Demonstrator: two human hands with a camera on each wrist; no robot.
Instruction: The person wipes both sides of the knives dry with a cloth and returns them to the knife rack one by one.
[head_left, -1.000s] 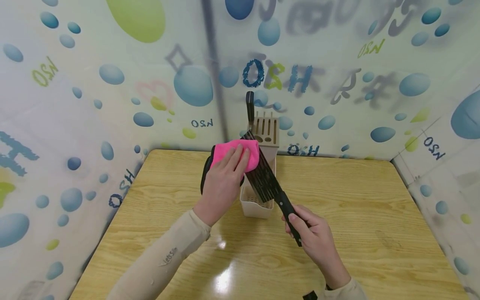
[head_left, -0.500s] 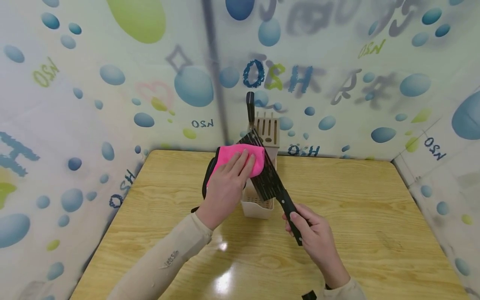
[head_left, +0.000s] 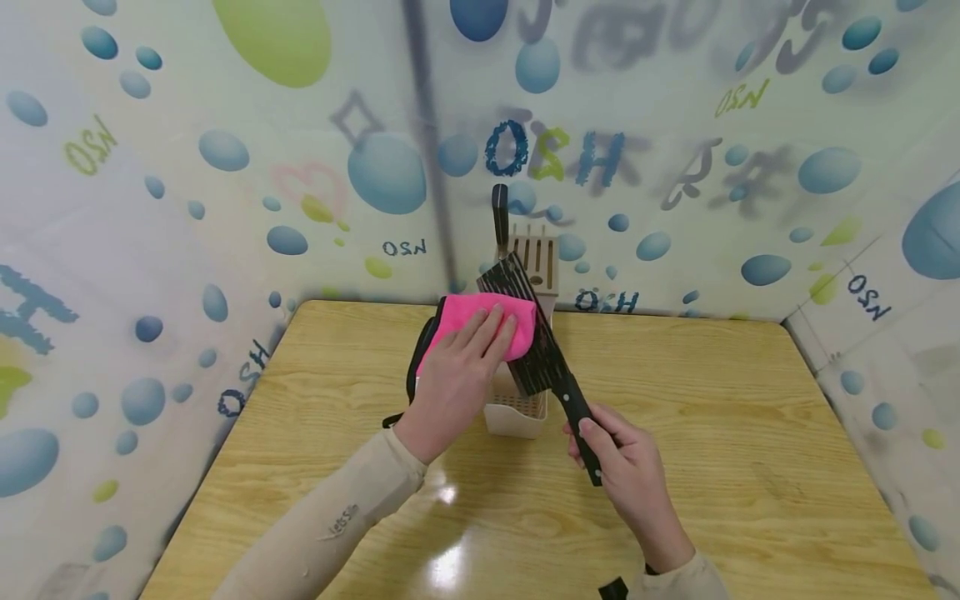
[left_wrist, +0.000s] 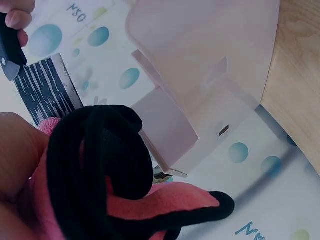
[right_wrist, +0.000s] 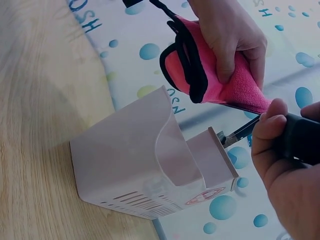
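In the head view, a right hand (head_left: 630,458) grips the black handle of a cleaver (head_left: 543,354), thumb laid along it. The cleaver is raised over the table (head_left: 712,400), its dark, streaked blade slanting up toward 11 o'clock and its handle toward 5. At about 10 o'clock from the right hand, a left hand (head_left: 453,387) holds a pink cloth (head_left: 459,313) against the middle of the blade, fingers extended over it; the right wrist view shows the thumb on the cloth too. The cloth's black trim hangs out toward 8 o'clock. Behind the blade, a cream holder (head_left: 516,422) stands on the table: its perforated basket shows at 6 o'clock from the blade, its slotted top at 12. Another black handle (head_left: 500,212) rises from the holder, pointing to 12 o'clock.
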